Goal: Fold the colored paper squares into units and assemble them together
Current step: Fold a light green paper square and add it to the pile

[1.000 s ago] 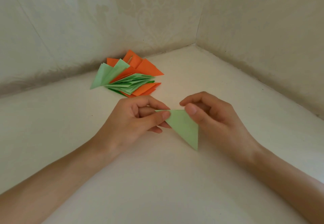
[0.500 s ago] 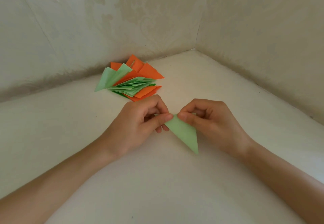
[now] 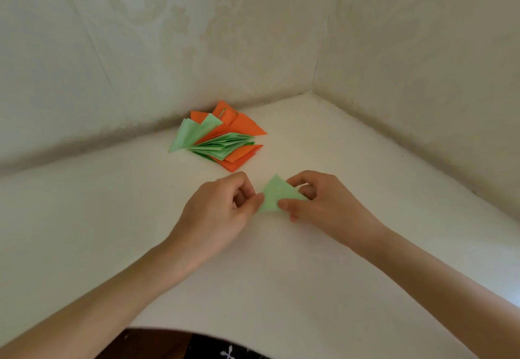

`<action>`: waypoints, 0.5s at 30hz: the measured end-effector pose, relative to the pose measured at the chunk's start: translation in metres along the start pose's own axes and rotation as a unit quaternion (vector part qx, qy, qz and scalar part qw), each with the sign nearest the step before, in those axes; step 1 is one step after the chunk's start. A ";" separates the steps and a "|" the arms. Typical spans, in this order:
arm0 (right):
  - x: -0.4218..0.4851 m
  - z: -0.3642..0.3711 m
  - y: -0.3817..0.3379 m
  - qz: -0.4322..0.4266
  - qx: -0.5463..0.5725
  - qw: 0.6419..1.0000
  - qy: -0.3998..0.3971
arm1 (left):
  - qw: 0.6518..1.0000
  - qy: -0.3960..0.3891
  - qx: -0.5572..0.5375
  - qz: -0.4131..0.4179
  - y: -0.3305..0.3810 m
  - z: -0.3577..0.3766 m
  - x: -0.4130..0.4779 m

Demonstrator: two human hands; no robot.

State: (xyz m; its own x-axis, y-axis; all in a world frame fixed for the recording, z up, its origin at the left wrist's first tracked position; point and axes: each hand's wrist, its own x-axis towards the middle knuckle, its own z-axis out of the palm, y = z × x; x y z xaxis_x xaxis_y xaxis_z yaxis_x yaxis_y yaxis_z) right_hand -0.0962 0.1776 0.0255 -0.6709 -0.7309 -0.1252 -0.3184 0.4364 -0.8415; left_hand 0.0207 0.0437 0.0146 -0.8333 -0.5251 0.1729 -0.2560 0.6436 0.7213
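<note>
I hold a small green paper (image 3: 274, 195) between my two hands. It is folded into a shape with a point, and the point sticks up and away from me. The paper sits right in the middle, with one hand on each side.

My left hand (image 3: 222, 206) is on the left side of the paper. Its fingers are curled in, and the thumb and a finger pinch the left edge of the paper. My right hand (image 3: 323, 204) is on the right side. Its thumb (image 3: 284, 205) presses on the low right corner of the paper, and its first finger bends over the top right edge. The other fingers are curled under, behind the paper. So both hands grip the same green paper, and they are very close, with only the paper between them.

The paper is low over the white bench (image 3: 281, 274). I cannot tell if it touches the bench or not.

Farther from me, up and to the left of my hands, there is a pile (image 3: 222, 140) of folded orange and green papers. It lies on the bench near the corner where two pale walls (image 3: 140, 49) meet. The pile is apart from my hands and does not touch them.

At the very bottom there is a bit of dark cloth (image 3: 225, 350) with white marks on it.
</note>
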 end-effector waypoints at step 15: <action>-0.018 0.012 0.031 -0.381 -0.417 0.814 0.134 | 0.927 -0.064 0.236 0.283 -0.027 -0.002 -0.023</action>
State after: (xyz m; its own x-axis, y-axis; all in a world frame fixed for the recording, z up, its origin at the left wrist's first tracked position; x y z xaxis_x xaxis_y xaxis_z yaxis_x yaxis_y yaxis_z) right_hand -0.0860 0.1980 -0.0045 -0.1519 -0.8644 0.4793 -0.9798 0.1954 0.0418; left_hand 0.0480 0.0375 -0.0080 -0.9429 0.0218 0.3323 0.0792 0.9839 0.1602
